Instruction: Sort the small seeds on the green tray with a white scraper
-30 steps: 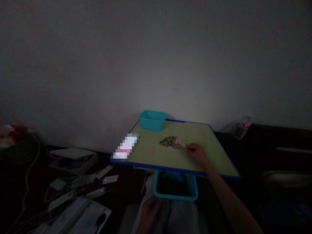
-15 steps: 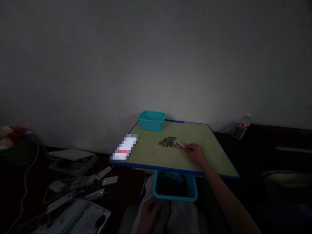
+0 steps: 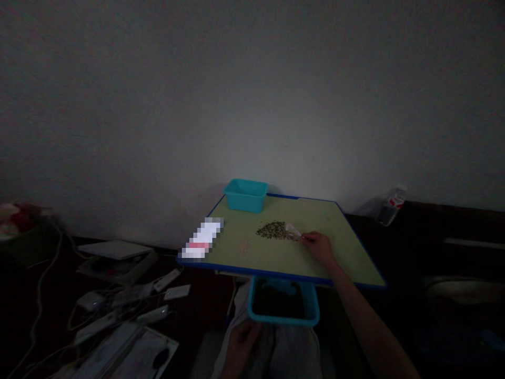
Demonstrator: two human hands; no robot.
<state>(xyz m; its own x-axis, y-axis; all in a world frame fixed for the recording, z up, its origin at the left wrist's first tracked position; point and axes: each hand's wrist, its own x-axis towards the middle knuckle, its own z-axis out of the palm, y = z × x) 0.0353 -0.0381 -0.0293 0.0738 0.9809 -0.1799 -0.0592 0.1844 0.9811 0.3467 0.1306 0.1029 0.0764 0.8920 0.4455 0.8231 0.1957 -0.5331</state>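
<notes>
My right hand [image 3: 319, 247] is closed round the thin dark end of a small pale flat tool [image 3: 292, 230], whose exact kind I cannot make out. The tool's wide end rests at the right edge of a loose pile of dark seed-like grains [image 3: 272, 229] on the table. A small patch of paler grains [image 3: 244, 246] lies left of and nearer than the pile. Low in the view, my left hand [image 3: 241, 339] is on my lap, fingers curled, just below a turquoise basin [image 3: 284, 319] with dark contents. Dim light hides what those fingers may hold.
The pale tabletop [image 3: 335, 221] has a blue edge. Another turquoise basin [image 3: 245, 200] stands at its back left. A lit phone-like screen [image 3: 202, 239], pixelated, lies at the left edge. Cables and white chargers [image 3: 153, 314] cover the floor at left; a plastic bottle [image 3: 391, 205] leans beyond the right side.
The pale tool has shifted slightly right and turned, baring more dark grains at the pile's right side. My left hand and both basins stay in about the same place.
</notes>
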